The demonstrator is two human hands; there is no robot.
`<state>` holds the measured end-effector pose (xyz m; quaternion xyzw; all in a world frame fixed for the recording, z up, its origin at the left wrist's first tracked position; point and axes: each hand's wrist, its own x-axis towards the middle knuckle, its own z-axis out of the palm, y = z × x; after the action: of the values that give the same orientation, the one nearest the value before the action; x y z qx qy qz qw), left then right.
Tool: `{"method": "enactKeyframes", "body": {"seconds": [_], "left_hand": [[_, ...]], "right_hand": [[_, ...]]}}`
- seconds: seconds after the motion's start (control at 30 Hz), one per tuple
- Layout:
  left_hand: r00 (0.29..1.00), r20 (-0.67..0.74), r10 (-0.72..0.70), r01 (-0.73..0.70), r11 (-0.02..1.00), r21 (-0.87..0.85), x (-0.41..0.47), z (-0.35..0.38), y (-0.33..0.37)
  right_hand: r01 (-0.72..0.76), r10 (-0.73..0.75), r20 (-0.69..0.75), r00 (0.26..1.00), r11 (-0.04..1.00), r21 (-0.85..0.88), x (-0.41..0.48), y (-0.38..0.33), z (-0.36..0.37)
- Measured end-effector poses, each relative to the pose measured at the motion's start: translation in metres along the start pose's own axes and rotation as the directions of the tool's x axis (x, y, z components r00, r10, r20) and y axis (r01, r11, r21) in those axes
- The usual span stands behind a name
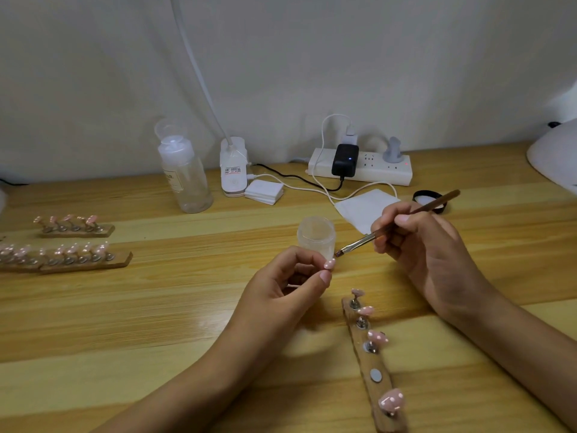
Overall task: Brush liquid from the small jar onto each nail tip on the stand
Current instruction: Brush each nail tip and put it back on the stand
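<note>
My left hand [292, 282] pinches a small pink nail tip with white dots [329, 263] between thumb and forefinger, lifted off the stand. My right hand [421, 245] grips a brown-handled brush [390, 225]; its bristle end sits just right of the held tip, almost touching it. The small clear jar [316, 234] stands open on the table just behind the tip. A wooden stand [376, 367] lies at the lower right with several pink dotted tips on it and one bare round magnet [376, 375].
Two more wooden stands with pink tips [75, 228] [67, 259] lie at the left. Behind stand a clear bottle [185, 175], a white lamp base [233, 168], a power strip [362, 167], a white wipe [363, 209] and a black jar lid [429, 200].
</note>
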<state>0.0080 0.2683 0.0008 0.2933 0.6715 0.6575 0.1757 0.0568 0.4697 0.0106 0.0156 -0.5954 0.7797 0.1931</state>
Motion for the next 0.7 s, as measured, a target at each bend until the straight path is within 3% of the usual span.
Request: {"method": "enactKeyframes", "body": {"seconds": [0.37, 0.7], "left_hand": [[1.000, 0.011, 0.009, -0.009, 1.000, 0.005, -0.0003, -0.0023, -0.0024], [1.000, -0.004, -0.003, 0.003, 1.000, -0.011, -0.0007, -0.0017, -0.0036]], "right_hand": [[-0.035, 0.038, 0.042, 0.998, 0.998, -0.060, -0.0015, 0.0001, 0.0015], [0.040, -0.050, -0.041, 0.998, 0.975, -0.217, -0.0040, -0.0002, 0.0016]]}}
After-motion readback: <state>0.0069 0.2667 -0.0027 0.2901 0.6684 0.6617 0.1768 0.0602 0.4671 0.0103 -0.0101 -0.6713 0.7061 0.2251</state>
